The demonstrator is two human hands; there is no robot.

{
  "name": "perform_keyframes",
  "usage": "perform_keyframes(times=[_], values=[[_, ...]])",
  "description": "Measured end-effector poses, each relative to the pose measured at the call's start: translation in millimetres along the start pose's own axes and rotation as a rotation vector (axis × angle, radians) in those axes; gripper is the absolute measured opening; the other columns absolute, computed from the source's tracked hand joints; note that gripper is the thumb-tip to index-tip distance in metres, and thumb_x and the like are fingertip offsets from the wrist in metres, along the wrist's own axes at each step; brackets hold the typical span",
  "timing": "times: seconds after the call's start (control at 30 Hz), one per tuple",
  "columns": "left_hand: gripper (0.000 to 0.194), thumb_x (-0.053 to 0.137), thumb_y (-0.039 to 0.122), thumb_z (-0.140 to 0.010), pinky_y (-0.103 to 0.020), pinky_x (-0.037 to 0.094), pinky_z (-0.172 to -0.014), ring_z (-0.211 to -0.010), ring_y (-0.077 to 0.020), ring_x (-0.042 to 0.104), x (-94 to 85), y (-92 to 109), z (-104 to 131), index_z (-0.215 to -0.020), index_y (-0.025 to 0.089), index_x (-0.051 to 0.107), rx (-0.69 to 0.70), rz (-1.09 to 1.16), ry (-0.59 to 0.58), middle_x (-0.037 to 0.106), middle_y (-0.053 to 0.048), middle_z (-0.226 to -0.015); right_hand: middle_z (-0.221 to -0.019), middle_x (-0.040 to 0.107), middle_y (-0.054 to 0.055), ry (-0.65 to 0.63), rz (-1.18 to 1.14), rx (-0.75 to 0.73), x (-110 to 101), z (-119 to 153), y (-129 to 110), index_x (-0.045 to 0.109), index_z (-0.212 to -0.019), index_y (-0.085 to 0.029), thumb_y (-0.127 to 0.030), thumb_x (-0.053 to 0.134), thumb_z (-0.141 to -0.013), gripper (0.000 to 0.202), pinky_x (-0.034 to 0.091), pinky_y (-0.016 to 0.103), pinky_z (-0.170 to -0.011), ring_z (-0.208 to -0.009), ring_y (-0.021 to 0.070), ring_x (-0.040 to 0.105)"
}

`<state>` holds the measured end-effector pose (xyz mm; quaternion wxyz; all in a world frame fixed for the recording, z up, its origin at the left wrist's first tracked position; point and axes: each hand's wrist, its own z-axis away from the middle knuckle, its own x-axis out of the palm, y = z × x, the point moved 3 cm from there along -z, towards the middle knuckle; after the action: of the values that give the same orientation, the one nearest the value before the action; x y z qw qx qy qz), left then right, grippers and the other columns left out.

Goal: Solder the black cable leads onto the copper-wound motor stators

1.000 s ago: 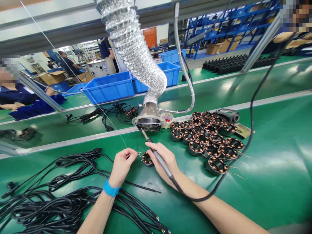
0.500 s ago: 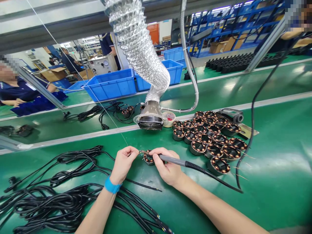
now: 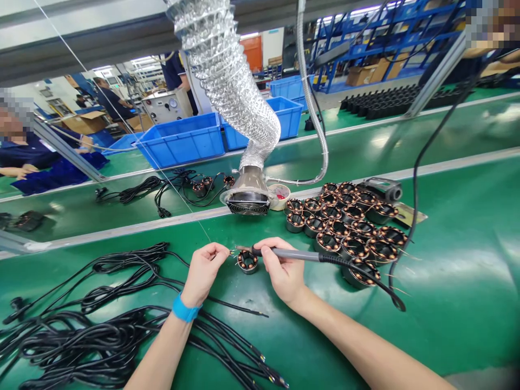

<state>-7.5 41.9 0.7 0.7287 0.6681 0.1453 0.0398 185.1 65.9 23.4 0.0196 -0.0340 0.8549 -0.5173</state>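
Observation:
My left hand (image 3: 204,275), with a blue wristband, is closed in a pinch on a thin solder wire (image 3: 190,210) that runs down from above. Small bare wire ends stick out by its fingertips; whether the pinch holds these too I cannot tell. In my right hand (image 3: 285,275) is a soldering iron (image 3: 298,254) with a grey handle, gripped like a pen. Its tip points left and lies close to the left fingertips. Just below the tip, a motor stator (image 3: 247,262) with copper windings stands on the green bench.
Several more stators (image 3: 333,227) are grouped at the right. Black cables (image 3: 89,341) lie in bundles at the left. A fume extractor hood (image 3: 248,195) hangs in front of my hands, beside a small round container (image 3: 279,196). The iron's cord (image 3: 377,281) loops at the right.
My right hand has drawn slightly right and up with the soldering iron, so more of the stator shows. My left hand keeps its pinch and has hardly moved.

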Motion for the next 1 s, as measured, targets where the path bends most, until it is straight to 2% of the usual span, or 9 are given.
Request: perform_keyframes(times=[0.27,0.57,0.87,1.0], values=[[0.02,0.071,0.034,-0.076,-0.023,0.02,-0.046,-0.047,-0.0059,0.026,-0.3,-0.3,-0.4,-0.071,0.015,0.066,-0.007,0.021,0.008,0.05,0.005,-0.056,-0.072,0.066,0.002,-0.004,0.002,-0.01,1.0,0.5,-2.1,0.068,-0.084,-0.019,-0.026,0.053,-0.092,0.018,0.052,0.029,-0.065,-0.071,0.0167,0.065],[0.019,0.07,0.032,-0.076,-0.022,0.019,-0.046,-0.048,-0.0056,0.027,-0.2,0.5,-0.4,-0.072,0.014,0.067,-0.004,0.019,0.005,0.054,0.003,-0.061,-0.07,0.066,0.0,-0.051,0.1,-0.069,2.5,-0.1,-4.5,0.069,-0.089,-0.019,-0.024,0.053,-0.094,0.017,0.052,0.027,-0.066,-0.066,0.0138,0.064],[0.019,0.069,0.033,-0.078,-0.022,0.024,-0.048,-0.048,-0.0059,0.031,-1.3,4.2,1.7,-0.072,0.015,0.066,-0.02,0.006,-0.024,0.054,0.004,-0.061,-0.082,0.066,0.002,-0.15,0.193,-0.166,10.9,-2.2,-2.6,0.067,-0.107,-0.021,-0.02,0.053,-0.095,0.018,0.054,0.027,-0.072,-0.073,0.0135,0.064],[0.02,0.067,0.032,-0.079,-0.021,0.033,-0.055,-0.055,-0.0083,0.043,-1.3,9.7,6.0,-0.071,0.015,0.065,0.005,-0.043,-0.056,0.059,0.002,-0.065,-0.098,0.062,0.004,-0.264,0.183,-0.254,19.3,-5.1,1.9,0.062,-0.122,-0.025,-0.013,0.054,-0.094,0.032,0.055,0.027,-0.079,-0.083,0.0131,0.064]])
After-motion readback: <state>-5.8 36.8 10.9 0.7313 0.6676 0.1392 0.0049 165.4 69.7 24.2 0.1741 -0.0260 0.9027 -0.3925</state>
